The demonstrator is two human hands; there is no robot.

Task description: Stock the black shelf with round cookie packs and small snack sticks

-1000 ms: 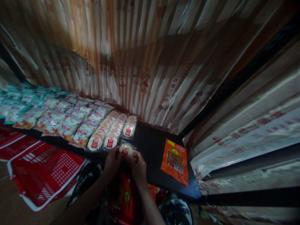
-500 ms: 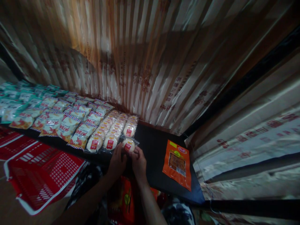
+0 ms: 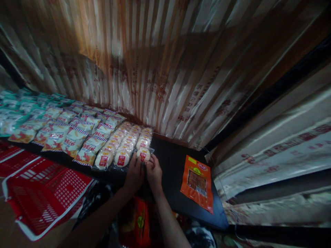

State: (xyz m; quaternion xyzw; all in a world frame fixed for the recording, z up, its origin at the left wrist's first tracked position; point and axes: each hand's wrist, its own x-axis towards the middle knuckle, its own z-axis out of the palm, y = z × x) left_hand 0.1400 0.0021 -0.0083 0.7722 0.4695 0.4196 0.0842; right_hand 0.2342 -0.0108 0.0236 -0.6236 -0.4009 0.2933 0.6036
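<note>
Since a second ago, both hands have carried the round bun packet (image 3: 144, 154) up and away from the body, so it now sits at the near end of the right-hand row of identical packets instead of hovering off the shelf edge. It lies flat, its red label facing up; its clear wrapper seems to run lengthways toward the back wall, in line with the row, though the blur makes that hard to confirm.

Far left of the hands, red baskets (image 3: 43, 193) sit below the black shelf (image 3: 170, 172), with green and then red-striped snack bags (image 3: 74, 139) spread across the shelf top. Just left of the fingers lie the rows of bun packets (image 3: 121, 146). The left hand (image 3: 134, 174) is half curled, fingertips on the packet's near-left edge. The right hand (image 3: 154, 172) is likewise loosely curled, fingertips touching the packet's near-right edge; whether either pinches the wrapper I cannot tell. Well right of the hands, an orange pouch (image 3: 197, 182) lies flat.
</note>
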